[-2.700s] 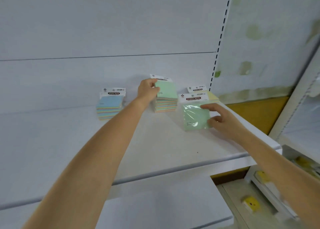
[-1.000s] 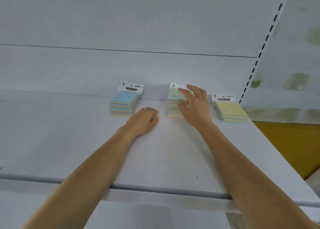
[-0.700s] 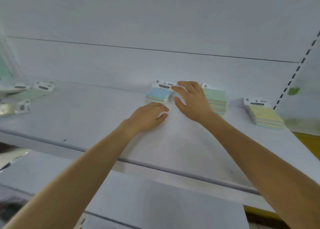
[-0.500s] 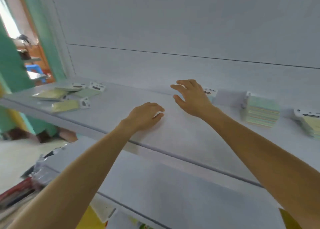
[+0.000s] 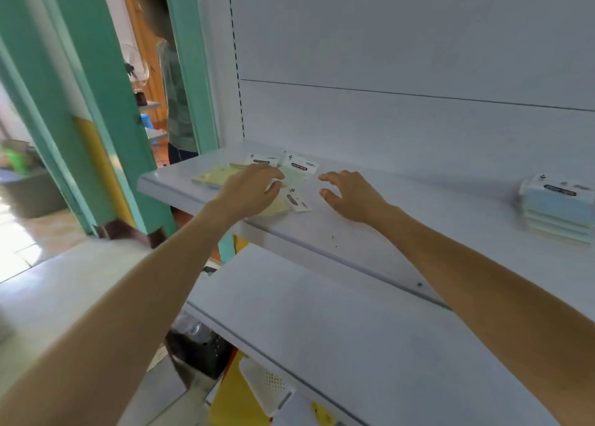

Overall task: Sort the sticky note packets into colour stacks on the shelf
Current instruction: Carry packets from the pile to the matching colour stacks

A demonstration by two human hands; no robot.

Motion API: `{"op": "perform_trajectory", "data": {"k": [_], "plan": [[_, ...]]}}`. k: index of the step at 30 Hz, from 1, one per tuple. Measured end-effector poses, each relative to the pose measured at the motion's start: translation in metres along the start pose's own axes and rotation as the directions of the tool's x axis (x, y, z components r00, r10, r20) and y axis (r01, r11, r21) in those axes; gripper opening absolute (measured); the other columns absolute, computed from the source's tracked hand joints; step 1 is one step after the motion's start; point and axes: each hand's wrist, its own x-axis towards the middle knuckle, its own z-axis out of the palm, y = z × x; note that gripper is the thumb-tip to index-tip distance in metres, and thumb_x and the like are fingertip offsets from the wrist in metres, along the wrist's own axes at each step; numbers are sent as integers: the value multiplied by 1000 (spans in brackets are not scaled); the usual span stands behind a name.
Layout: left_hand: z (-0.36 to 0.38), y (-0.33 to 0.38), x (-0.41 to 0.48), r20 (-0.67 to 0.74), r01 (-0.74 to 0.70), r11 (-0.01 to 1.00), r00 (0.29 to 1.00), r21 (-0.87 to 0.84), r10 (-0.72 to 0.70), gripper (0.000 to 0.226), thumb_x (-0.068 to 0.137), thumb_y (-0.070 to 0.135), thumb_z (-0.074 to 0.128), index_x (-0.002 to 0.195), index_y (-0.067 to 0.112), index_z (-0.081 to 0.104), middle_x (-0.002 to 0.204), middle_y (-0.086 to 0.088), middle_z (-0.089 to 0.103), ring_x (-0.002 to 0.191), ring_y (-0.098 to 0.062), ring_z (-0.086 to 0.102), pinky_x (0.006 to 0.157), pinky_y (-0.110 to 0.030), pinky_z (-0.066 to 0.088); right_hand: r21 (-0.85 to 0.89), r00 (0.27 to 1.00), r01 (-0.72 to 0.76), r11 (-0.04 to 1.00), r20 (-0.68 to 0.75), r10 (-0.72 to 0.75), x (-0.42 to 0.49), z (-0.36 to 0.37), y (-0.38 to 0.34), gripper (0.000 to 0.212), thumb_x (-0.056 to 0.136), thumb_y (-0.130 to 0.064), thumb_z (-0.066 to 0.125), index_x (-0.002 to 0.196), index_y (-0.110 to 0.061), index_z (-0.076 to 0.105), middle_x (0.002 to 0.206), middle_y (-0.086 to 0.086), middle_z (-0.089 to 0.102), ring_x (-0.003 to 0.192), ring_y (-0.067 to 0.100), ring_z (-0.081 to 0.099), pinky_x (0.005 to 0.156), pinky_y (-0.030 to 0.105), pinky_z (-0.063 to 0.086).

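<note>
The packets (image 5: 297, 173) lie loose at the left end of the shelf (image 5: 418, 232). The left grip (image 5: 249, 190), fingers relaxed, rests over them; the right grip (image 5: 351, 195) hovers wide just right of them. A blue stack (image 5: 557, 206) sits far right.

Left arm (image 5: 154, 290) and right arm (image 5: 483, 280) bare from wrist back to frame edge, long, slim. Left grip (image 5: 248, 194) bare, fingertips a bit blurred. Right grip (image 5: 354, 197) bare, sharper. Clothing out of view, can't tell.

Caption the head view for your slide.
Left hand over loose packets at the shelf end; right hand hovers open.
</note>
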Motion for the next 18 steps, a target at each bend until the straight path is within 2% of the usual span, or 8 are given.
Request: {"op": "perform_trajectory", "data": {"k": [3, 6, 10, 12, 14, 16, 18], "plan": [[3, -36, 31, 1, 39, 999, 999, 14, -39, 33, 95, 19, 40, 122, 11, 57, 126, -11, 57, 116, -29, 52, 97, -43, 44, 49, 999, -44, 998, 32, 42, 38, 17, -3, 43, 95, -33, 40, 135, -17, 42, 135, 15, 49, 125, 30, 43, 103, 42, 38], [5, -66, 64, -43, 114, 993, 993, 3, -114, 32, 94, 16, 40, 121, 10, 56, 128, -13, 55, 118, -30, 50, 99, -45, 43, 86, 992, -118, 989, 47, 114, 75, 28, -3, 44, 94, -38, 40, 133, -18, 43, 131, 13, 52, 122, 29, 48, 99, 40, 40], [11, -110, 102, 20, 201, 979, 979, 31, -202, 34, 94, 20, 41, 126, 10, 51, 131, -17, 52, 118, -34, 50, 98, -43, 43, -5, 964, -257, 966, 62, 257, 112, 39, -7, 61, 87, -58, 41, 133, -18, 40, 130, 9, 53, 120, 29, 49, 92, 39, 41], [13, -124, 118, 93, 258, 966, 962, -10, -256, 40, 93, 29, 45, 129, 11, 47, 132, -16, 51, 109, -34, 56, 94, -40, 44, -57, 946, -316, 947, 58, 319, 123, 42, -11, 72, 81, -67, 42, 132, -16, 40, 127, 10, 54, 118, 31, 50, 89, 38, 41], [16, -131, 134, 237, 294, 956, 929, -11, -284, 52, 90, 41, 51, 132, 12, 44, 139, -13, 47, 114, -32, 54, 96, -37, 42, -64, 928, -361, 930, 75, 365, 132, 47, -14, 76, 78, -69, 46, 130, -15, 40, 127, 11, 53, 119, 32, 48, 92, 38, 41], [17, -136, 150, 377, 289, 957, 886, 6, -270, 60, 87, 45, 55, 134, 10, 43, 144, -11, 41, 122, -30, 48, 97, -36, 41, -1, 912, -397, 918, 111, 395, 139, 49, -15, 74, 77, -63, 54, 133, -17, 38, 132, 10, 50, 124, 31, 44, 99, 40, 39], [14, -140, 164, 435, 300, 950, 870, -88, -234, 57, 83, 38, 63, 131, 11, 47, 141, -11, 43, 110, -29, 53, 87, -35, 44, 115, 903, -423, 899, 139, 407, 143, 49, -14, 70, 78, -53, 60, 135, -19, 37, 136, 8, 48, 128, 30, 41, 106, 41, 36]]}}
